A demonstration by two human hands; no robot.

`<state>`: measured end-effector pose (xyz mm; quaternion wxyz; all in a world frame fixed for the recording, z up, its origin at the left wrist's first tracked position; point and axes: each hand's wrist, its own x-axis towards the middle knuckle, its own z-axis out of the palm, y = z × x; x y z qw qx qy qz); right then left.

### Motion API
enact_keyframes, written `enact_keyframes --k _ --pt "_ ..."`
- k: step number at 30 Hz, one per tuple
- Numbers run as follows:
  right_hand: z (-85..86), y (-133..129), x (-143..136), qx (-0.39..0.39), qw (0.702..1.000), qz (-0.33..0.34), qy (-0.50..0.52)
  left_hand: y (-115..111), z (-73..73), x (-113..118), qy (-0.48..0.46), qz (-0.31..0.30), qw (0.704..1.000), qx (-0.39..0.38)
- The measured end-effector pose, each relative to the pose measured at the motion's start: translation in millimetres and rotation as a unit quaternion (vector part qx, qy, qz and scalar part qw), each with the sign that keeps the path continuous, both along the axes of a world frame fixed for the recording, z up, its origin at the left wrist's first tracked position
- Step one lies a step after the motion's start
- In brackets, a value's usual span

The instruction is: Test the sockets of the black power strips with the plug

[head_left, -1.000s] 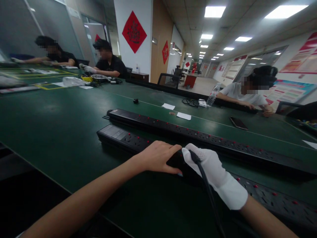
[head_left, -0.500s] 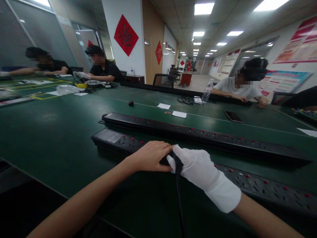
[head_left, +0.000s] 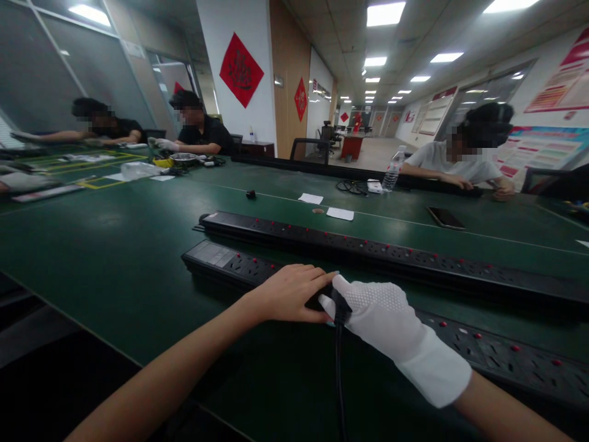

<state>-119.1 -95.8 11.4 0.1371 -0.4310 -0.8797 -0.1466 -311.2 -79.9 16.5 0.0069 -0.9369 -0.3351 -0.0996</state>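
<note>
My right hand (head_left: 384,316) grips the black plug (head_left: 342,309) at the near power strip (head_left: 246,265), which my left hand (head_left: 291,294) clasps; from here I'd judge I'm fitting it, calling next for square alignment.

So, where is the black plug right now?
In the head view, below and right of centre, the black plug is in the gloved right hand, beside the bare left hand.

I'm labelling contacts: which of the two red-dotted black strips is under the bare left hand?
The nearer strip: the left hand lies across it. The farther strip, beyond it, has no hand on it.
</note>
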Motion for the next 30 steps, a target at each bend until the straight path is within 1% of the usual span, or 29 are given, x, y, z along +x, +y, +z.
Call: enact_keyframes --k 2,3,6,8,13,17,23,30 --pt "0.4 0 1 0.005 1.000 0.002 -0.004 0 -0.4 0 0.004 -0.004 1.000 0.001" --pt "0.5 2 1 0.001 1.000 0.013 0.003 0 -1.0 0 0.007 -0.007 1.000 0.002" --pt "-0.8 10 3 -0.037 0.996 0.078 0.036 1 -4.4 0 0.016 -0.013 1.000 0.014" --pt "-1.7 13 4 -0.053 0.993 0.097 0.048 1 -6.9 0 0.021 -0.013 0.999 0.021" --pt "0.8 11 3 -0.072 0.993 0.079 0.049 1 -9.0 -1 0.031 -0.008 0.999 0.010" --pt "2.7 9 2 -0.068 0.993 0.079 0.049 1 -8.3 -1 0.038 -0.004 0.999 -0.001" --pt "3.0 10 2 -0.082 0.993 0.067 0.045 2 -8.7 -1 0.040 -0.002 0.999 -0.010" --pt "2.2 10 2 -0.072 0.994 0.068 0.052 2 -7.7 1 0.042 0.004 0.999 -0.006"
